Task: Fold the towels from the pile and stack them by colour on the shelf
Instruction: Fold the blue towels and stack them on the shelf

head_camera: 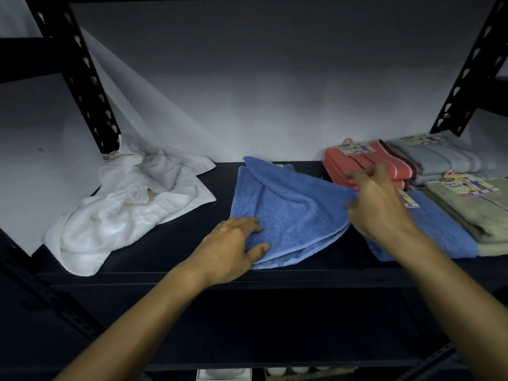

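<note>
Flanking blue towel [288, 213]: crumpled white pile [123, 204] left, folded stacks [445, 171] right.

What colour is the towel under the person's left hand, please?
The towel is plain blue; the head view shows it clearly.

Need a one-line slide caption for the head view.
Left hand pins a blue towel on the shelf while the right hand grips its edge, mid-fold.
</note>
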Tool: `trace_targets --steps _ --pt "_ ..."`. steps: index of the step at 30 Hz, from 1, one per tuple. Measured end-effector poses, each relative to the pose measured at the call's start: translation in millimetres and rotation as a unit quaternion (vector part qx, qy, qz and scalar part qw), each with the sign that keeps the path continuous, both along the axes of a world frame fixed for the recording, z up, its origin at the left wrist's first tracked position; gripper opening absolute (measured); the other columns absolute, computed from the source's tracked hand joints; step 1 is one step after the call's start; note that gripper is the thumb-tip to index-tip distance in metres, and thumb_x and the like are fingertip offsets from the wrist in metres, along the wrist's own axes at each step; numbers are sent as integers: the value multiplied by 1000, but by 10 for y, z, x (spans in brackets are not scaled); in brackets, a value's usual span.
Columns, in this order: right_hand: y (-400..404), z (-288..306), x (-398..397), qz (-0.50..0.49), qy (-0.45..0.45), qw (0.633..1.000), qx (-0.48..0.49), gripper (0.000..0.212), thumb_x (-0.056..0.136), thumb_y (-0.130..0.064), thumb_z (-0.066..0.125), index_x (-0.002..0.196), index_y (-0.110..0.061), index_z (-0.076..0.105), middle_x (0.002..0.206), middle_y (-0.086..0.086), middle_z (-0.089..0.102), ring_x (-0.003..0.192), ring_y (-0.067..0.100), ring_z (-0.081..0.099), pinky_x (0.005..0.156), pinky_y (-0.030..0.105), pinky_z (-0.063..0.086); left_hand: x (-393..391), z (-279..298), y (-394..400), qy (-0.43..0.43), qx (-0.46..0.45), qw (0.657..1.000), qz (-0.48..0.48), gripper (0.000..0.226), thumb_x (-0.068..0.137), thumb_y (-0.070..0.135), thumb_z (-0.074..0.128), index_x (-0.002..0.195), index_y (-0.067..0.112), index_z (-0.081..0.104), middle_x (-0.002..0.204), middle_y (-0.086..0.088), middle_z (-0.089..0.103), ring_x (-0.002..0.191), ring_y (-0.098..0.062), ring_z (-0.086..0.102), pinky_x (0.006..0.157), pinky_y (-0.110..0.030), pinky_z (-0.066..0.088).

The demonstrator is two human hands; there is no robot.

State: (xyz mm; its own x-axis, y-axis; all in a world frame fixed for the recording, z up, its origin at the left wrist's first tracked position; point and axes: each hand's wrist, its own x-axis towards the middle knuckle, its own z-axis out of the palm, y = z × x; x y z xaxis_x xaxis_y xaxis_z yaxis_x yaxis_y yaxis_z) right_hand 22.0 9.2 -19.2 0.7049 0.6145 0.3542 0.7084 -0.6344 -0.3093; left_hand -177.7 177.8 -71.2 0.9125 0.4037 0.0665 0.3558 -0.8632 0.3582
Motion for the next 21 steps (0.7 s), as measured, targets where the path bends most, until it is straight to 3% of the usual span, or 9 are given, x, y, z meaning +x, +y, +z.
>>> trace_targets --steps 3,5,8,11,14,17,21 --pt "-38 -134 -55 24 -131 990 -51 39 67 9 74 104 5 63 111 25 50 86 42 55 58 35 37 -10 8 26 0 -15 1000 2 54 95 53 53 142 29 47 154 17 34 143 -2 26 118 -25 23" --pt "-55 -193 -159 111 -208 971 -45 29 63 -3 82 90 -6 70 96 14 59 82 34 56 53 31 39 -13 8 35 0 -20 1000 4 54 94 53 54 142 29 47 154 18 34 143 -2 26 118 -26 24" --pt "-70 -326 -276 271 -187 943 -54 7 78 -21 76 81 -25 72 85 -9 62 79 17 59 46 24 36 -14 -4 23 -4 -21 1000 6 53 94 53 53 142 29 47 154 18 34 143 -2 26 117 -26 24" --pt "-86 -415 -225 318 -146 934 -77 5 82 -27 67 82 -28 71 86 -16 62 82 11 58 47 23 40 -22 -17 -8 -11 -21 1000 6 54 95 52 52 143 28 46 155 18 34 143 -2 25 118 -24 20" --pt "-86 -412 -178 335 -147 925 -99 6 80 -25 76 84 -27 72 87 -16 62 82 9 57 47 24 43 -41 -26 -21 -12 -17 1000 7 53 96 52 50 144 28 46 155 18 32 144 -2 23 120 -27 18" --pt "-76 -425 -166 344 -207 909 -111 17 70 -11 80 78 -22 70 80 -9 60 75 13 57 45 25 41 -45 -50 -31 -10 -15 1000 10 53 97 52 48 144 27 45 156 18 31 144 -1 22 121 -30 17" --pt "-96 -436 -147 350 -274 890 -101 27 66 2 47 77 -16 64 78 -4 56 72 17 54 51 22 32 -48 -90 -31 -2 -4 1000 4 54 99 53 43 145 26 43 158 18 27 145 1 17 123 -29 9"
